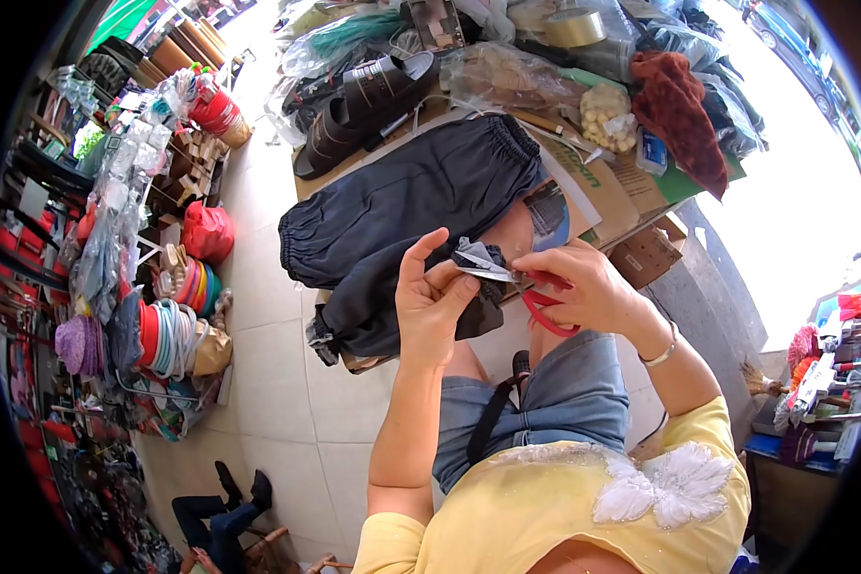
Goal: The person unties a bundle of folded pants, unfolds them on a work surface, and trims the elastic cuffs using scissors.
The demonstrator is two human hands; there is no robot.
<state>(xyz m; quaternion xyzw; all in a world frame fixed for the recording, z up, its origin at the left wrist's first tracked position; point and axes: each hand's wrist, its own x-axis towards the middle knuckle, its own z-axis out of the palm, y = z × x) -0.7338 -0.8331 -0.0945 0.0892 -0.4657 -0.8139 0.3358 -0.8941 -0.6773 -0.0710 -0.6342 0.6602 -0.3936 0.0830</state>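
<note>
My right hand [584, 287] grips the red handles of a pair of scissors [548, 314], whose blades point left toward the cloth. Between the fingers of my left hand [435, 295] is the gathered end of a dark sleeve-like cloth [485, 263], pinched against the blades. The rest of that cloth hangs down and to the left below the table edge. Another dark cloth piece with elastic ends [407, 196] lies flat on the cardboard-covered table [607, 196], beyond my hands. Whether the blades are closed on the cloth is too small to tell.
Black sandals [368, 100], a tape roll [574, 27], a bag of pale yellow pieces [607, 117] and a brown cloth [677, 115] crowd the table's far side. Shelves of goods stand left, with a red bag [208, 232]. A seated person's legs [222, 517] show at lower left.
</note>
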